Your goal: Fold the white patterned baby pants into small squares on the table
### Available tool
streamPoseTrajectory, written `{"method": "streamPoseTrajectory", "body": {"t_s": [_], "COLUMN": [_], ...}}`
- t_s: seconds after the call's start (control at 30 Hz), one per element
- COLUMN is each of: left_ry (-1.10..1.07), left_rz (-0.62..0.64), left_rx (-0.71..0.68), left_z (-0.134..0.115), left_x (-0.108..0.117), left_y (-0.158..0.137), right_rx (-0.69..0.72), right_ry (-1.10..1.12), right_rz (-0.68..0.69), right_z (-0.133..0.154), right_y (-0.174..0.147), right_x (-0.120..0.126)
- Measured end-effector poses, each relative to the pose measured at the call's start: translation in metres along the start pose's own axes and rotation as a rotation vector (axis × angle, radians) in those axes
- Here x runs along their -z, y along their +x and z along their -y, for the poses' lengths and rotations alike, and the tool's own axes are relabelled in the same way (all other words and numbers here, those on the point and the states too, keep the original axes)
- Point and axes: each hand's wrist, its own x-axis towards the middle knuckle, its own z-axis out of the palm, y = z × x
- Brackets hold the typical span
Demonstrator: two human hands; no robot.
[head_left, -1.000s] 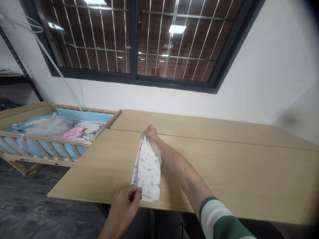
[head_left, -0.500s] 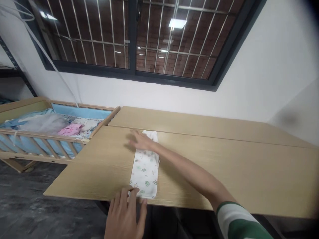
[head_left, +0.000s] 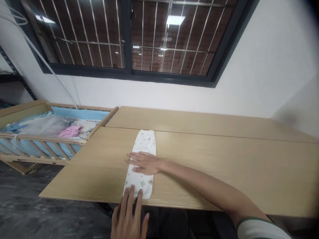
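Note:
A folded white cloth (head_left: 144, 142) with small green and grey prints lies flat as a long strip on the wooden table (head_left: 204, 166). Across its middle rests my right hand (head_left: 146, 162), fingers stretched out to the left and palm down. My left hand (head_left: 131, 212) is at the near end of the cloth, its fingers spread and the fingertips touching the fabric by the table's front edge. Neither hand grips the cloth. The part of the print under my right hand is hidden.
To the left stands a wooden crib (head_left: 82, 142) with blue padding, holding a pink cloth (head_left: 70, 131) and white netting (head_left: 46, 125). A barred window (head_left: 169, 43) is in the white wall behind the table. A long seam runs across the tabletop.
My right hand has moved from the far end of the cloth toward me and now lies flat on its middle. The far end looks smoother. My left fingers have straightened and spread.

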Motion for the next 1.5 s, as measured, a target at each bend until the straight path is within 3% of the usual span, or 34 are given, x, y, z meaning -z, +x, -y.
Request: {"method": "streamPoseTrajectory", "body": {"t_s": [0.17,0.3,0.47,0.63,0.77,0.9,1.0,1.07,1.2,1.27,1.37,1.5], "left_ry": [0.028,0.068,0.065,-0.001,-0.062,-0.255,-0.381,-0.437,-0.559,-0.649,-0.764,-0.809], "left_rz": [0.008,-0.016,-0.028,-0.108,-0.110,-0.133,-0.054,0.012,0.089,0.138,0.209,0.136], "left_rx": [-0.018,-0.030,-0.041,-0.057,-0.079,-0.175,-0.271,-0.287,-0.280,-0.303,-0.281,-0.168], "left_z": [0.002,0.006,0.008,-0.006,-0.013,0.009,0.027,0.033,0.029,0.025,0.024,0.031], "left_x": [0.003,-0.004,-0.009,-0.012,-0.016,-0.015,-0.005,0.002,0.016,0.029,0.058,0.085], "left_y": [0.002,-0.002,-0.005,-0.002,0.000,0.006,0.015,0.021,0.028,0.030,0.039,0.084], "right_rx": [-0.217,-0.353,-0.407,-0.417,-0.347,-0.258,-0.081,-0.027,-0.080,-0.133,-0.209,-0.249], "right_ry": [-0.076,-0.133,-0.165,-0.252,-0.371,-0.272,-0.081,-0.103,-0.222,-0.135,0.089,0.267], "right_rz": [-0.177,-0.220,-0.254,-0.202,-0.329,-0.461,-0.272,-0.157,-0.159,-0.187,-0.226,-0.379], "right_z": [-0.076,-0.119,-0.144,-0.148,-0.116,-0.040,0.025,0.059,0.098,0.113,0.134,0.133], "right_y": [0.031,0.042,0.038,0.029,0.008,-0.044,-0.093,-0.121,-0.155,-0.163,-0.170,-0.163], "right_x": [0.034,0.053,0.061,0.066,0.066,0.046,0.018,-0.003,-0.030,-0.028,-0.007,0.029]}}
